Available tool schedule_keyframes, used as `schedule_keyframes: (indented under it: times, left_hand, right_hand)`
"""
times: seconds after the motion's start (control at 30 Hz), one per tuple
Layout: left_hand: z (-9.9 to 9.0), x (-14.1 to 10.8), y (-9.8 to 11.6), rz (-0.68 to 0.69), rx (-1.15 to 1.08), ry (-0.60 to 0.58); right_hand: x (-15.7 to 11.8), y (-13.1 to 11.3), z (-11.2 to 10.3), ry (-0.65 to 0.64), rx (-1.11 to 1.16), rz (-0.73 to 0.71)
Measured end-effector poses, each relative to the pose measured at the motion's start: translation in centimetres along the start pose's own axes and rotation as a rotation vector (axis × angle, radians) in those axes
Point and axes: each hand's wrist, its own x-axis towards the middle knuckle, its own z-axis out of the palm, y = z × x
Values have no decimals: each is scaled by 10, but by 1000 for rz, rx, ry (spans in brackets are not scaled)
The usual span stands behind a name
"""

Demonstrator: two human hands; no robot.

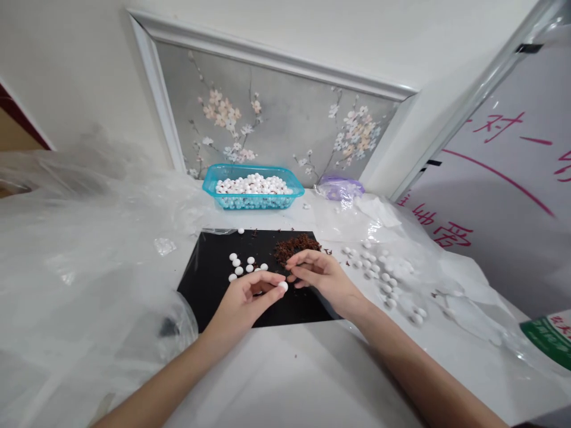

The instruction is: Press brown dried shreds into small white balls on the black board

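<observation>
My left hand (244, 302) rests over the black mat (209, 297), pinching a small white ball (282, 286) between thumb and fingertips. My right hand (317, 276) sits just to its right, fingers curled together and close to that ball. Whether those fingers hold anything is hidden. A heap of dark brown shreds (297, 248) lies on the mat just beyond my right hand. Several white balls (243, 264) are grouped on the mat's left part. More white balls (375, 267) lie on clear plastic sheeting to the right of the mat.
A teal plastic tray (253, 187) full of white balls stands against the wall behind the mat. Next to it lies a purple bag (339, 188). Crumpled clear plastic (84, 249) covers the left side, and a printed white board (486, 178) stands at the right.
</observation>
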Motion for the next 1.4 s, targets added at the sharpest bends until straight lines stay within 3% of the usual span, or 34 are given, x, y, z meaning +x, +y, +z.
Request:
schedule_keyframes:
  times: [0.37, 0.5, 0.6, 0.73, 1.4]
  left_hand:
    - [1, -2, 0, -72, -39, -1]
    - [0, -2, -2, -94, -58, -34]
    - [0, -3, -3, -102, -72, -36]
    - [0, -3, -3, -121, -97, -30]
    - [-1, -2, 0, -157, -117, -34]
  right_hand:
    - [-4, -1, 5, 89, -5, -144]
    - [-5, 0, 6, 25, -26, -201]
    - [-5, 0, 6, 45, -46, -233]
    - [-5, 0, 7, 106, -6, -254]
    - [-11, -4, 11, 96, -159, -314]
